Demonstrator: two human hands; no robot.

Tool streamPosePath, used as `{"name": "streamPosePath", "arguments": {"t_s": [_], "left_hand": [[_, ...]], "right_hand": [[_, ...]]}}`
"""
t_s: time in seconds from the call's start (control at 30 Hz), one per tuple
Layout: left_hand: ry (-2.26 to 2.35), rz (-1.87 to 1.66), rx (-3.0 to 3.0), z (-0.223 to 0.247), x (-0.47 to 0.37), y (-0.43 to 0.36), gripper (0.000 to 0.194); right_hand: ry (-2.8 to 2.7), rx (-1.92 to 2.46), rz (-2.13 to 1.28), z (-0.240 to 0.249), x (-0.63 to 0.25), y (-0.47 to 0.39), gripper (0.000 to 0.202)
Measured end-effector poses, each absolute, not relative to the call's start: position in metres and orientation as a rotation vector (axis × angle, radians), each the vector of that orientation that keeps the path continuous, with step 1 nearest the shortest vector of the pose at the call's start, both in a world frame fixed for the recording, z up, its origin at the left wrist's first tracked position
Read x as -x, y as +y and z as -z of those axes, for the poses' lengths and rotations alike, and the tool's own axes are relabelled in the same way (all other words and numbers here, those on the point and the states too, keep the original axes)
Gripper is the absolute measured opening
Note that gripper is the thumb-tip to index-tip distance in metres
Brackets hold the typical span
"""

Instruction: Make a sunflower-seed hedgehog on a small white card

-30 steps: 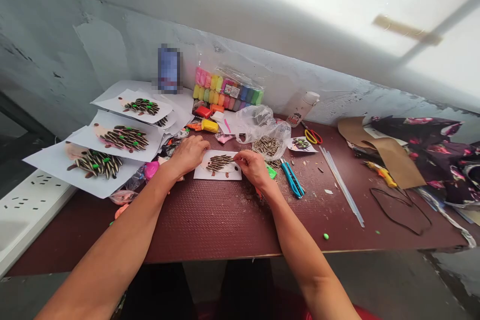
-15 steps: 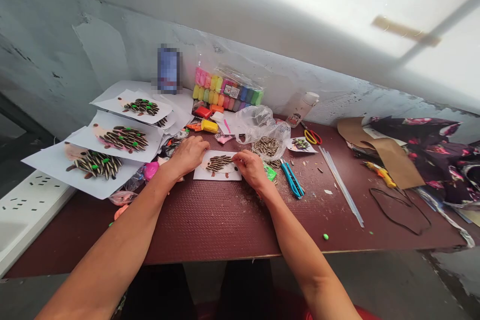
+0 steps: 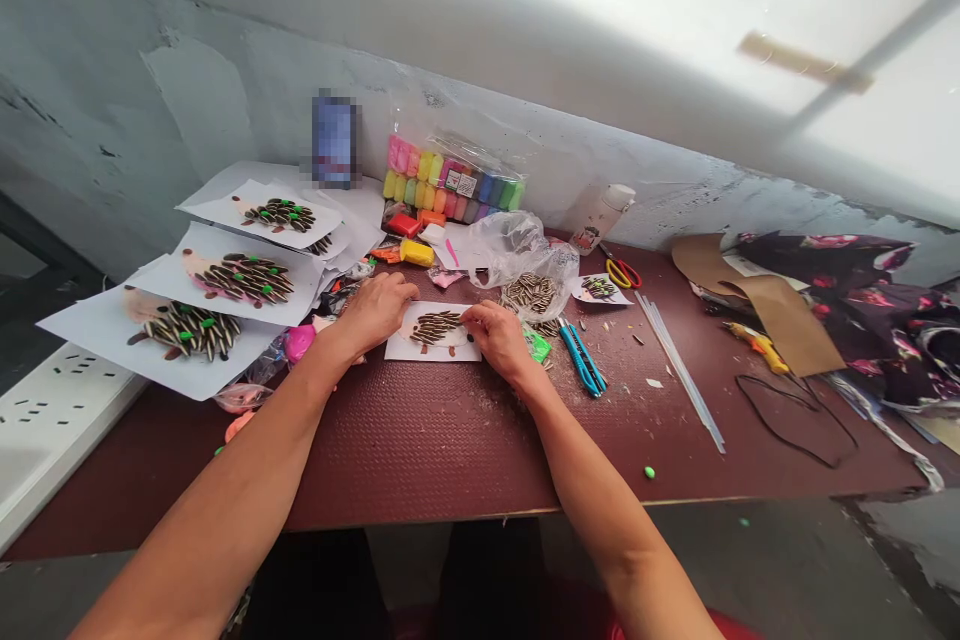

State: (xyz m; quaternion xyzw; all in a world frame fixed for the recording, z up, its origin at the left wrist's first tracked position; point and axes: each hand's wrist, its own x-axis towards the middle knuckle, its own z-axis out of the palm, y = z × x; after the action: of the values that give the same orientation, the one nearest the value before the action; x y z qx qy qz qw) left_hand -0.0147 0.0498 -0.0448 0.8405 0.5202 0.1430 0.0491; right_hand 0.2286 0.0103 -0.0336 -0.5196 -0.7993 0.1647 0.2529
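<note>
Card [image 3: 399, 348] left of the cutter [image 3: 581, 358], seeds [image 3: 531, 294] apparently inside the bag [image 3: 511, 232] behind, paper sheets [image 3: 161, 272] farther left

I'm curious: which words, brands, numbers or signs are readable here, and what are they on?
None can be read.
White label on the pack of coloured blocks: dark marks, too small to read.
Pale bottle: a printed design; any lettering is too small.
Bluish upright item by the wall: blurred out.
Hedgehog card at the hands: no writing visible.
</note>
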Motion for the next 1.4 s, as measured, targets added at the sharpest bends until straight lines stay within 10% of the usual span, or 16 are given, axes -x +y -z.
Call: {"name": "streamPosePath", "arguments": {"t_s": [1.4], "left_hand": [[1.593,-0.381,-2.578,0.0460,0.0160,0.0499,0.039]], "right_hand": [[-2.241,1.479,-0.366,0.0308,-0.2230,0.0067,0.025]]}}
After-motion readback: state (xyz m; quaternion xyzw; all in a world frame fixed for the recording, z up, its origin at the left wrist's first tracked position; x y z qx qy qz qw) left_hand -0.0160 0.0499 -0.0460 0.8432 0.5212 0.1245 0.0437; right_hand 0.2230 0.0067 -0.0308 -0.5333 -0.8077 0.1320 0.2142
